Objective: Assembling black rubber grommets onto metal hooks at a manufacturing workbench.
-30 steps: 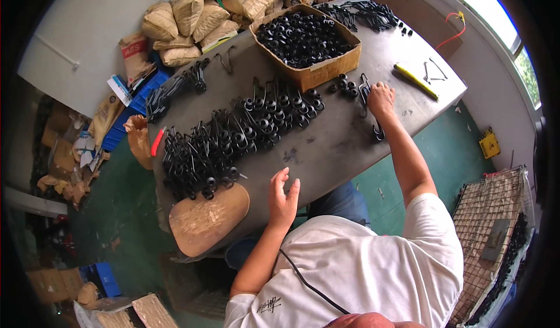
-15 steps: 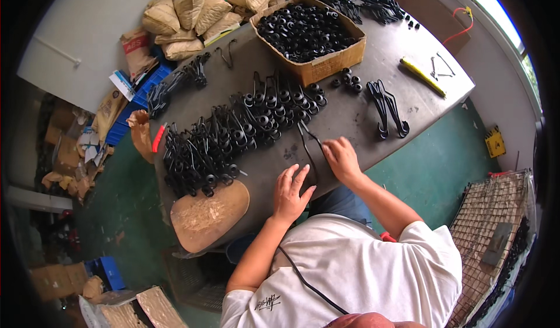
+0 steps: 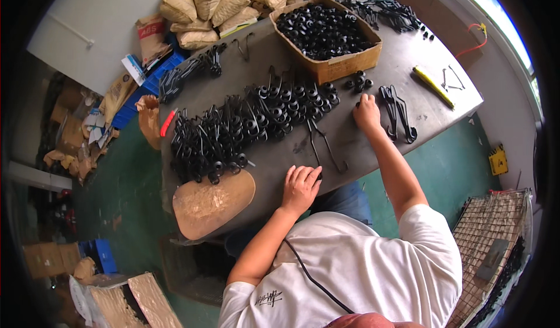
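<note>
My left hand (image 3: 300, 189) rests at the table's near edge, fingers together over the near end of a bent black wire piece (image 3: 315, 147). Its other arm spreads to the right and ends in a hook. Farther right, my right hand (image 3: 367, 117) is closed, with a dark bit at its fingertips that looks like a small black round part, mostly hidden. Just beyond lie several loose black round parts (image 3: 360, 83). A long heap of black wire pieces fitted with round parts (image 3: 245, 121) stretches across the table to the left.
A cardboard box (image 3: 344, 67) full of black round parts stands at the back. Right of my right hand lie assembled wire pieces (image 3: 398, 113) and a yellow tool (image 3: 433, 87). A tan board (image 3: 216, 205) sits at the left edge, and a red-handled tool (image 3: 168, 122) beyond the heap.
My right hand has left the wire piece and moved away and right to the loose round parts. My left hand has closed at the wire's near end. The view has shifted slightly.
</note>
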The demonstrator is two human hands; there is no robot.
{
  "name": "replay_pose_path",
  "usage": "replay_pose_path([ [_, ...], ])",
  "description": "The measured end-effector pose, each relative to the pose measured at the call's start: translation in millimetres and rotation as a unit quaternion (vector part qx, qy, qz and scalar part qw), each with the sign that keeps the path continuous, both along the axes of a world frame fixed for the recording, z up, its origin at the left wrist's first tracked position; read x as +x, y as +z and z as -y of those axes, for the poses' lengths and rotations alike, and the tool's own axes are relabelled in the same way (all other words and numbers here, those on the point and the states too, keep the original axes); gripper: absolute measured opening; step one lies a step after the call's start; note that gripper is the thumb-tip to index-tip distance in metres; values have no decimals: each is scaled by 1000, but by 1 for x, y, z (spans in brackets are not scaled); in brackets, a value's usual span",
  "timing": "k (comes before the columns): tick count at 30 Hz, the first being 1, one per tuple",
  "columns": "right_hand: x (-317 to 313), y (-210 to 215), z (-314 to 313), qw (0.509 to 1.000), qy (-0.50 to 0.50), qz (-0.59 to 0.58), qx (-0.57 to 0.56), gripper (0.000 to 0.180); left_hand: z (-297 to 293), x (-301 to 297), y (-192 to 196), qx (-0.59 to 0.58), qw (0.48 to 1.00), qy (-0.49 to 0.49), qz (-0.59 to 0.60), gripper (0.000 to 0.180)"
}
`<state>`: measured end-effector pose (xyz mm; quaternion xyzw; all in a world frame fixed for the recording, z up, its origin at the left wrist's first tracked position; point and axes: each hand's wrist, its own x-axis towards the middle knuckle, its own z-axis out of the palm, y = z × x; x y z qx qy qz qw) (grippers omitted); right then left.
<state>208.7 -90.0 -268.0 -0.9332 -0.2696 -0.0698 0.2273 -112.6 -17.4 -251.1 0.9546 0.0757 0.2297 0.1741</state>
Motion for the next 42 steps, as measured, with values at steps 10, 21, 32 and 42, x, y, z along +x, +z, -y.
replay_pose_path([
  [10, -211, 44, 21, 898, 296, -164, 281, 42, -1, -3, 12, -512, 854, 29, 91, 40],
  [21, -160, 20, 43, 981, 189, -9, -40, 61, -26, -28, 5, -862, 470, 10, 193, 22],
  [32, -189, 23, 38, 827, 144, -454, 299, 47, -24, -33, 16, -865, 481, 31, 137, 21],
  [42, -195, 30, 36, 830, 173, -466, 253, 48, -22, -37, 19, -850, 519, -27, 88, 29],
])
